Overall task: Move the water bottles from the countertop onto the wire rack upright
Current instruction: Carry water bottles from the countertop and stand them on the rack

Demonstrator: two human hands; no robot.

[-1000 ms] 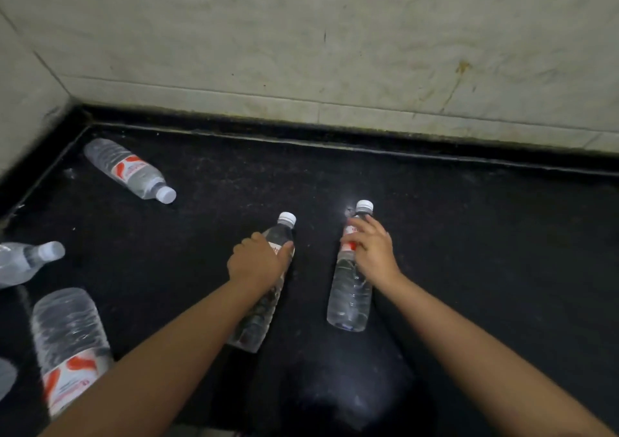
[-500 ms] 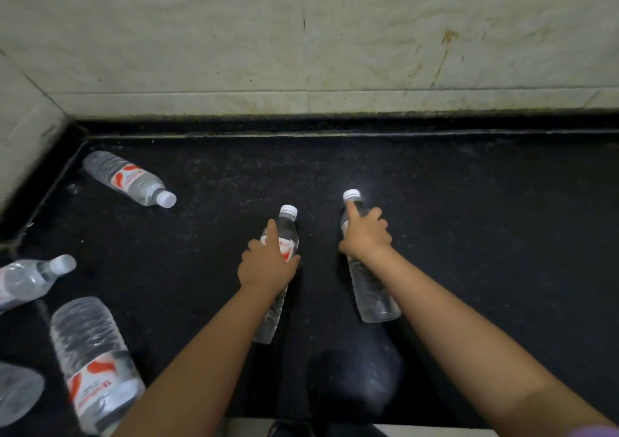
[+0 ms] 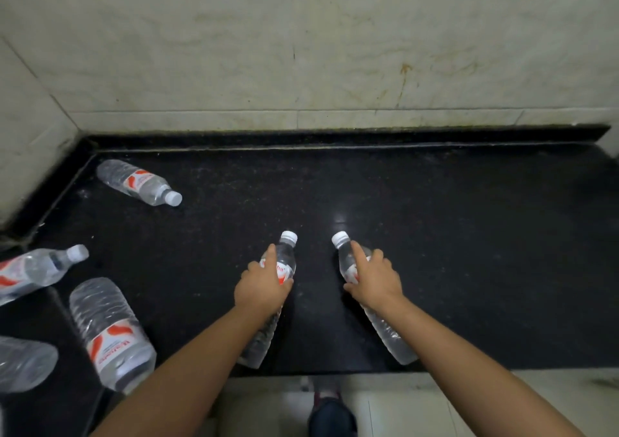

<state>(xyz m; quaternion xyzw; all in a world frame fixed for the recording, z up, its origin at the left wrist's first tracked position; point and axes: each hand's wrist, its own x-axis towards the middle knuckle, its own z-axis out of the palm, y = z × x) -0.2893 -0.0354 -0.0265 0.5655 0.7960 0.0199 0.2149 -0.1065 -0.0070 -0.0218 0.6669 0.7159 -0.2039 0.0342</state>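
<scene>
Left hand and right hand each grip a clear plastic water bottle; four more lie on the black countertop. Rack unseen; none placed.

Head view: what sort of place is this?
Probably a kitchen or utility corner: a black stone countertop meets pale tiled walls, with tile floor below. Each hand, left and right, grips a water bottle.

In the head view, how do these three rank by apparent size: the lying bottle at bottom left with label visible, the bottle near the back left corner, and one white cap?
1. Bottom-left bottle, though it lies nearest the camera, so this may be nearness only.
2. Back-corner bottle.
3. White cap, plainly smallest.
</scene>
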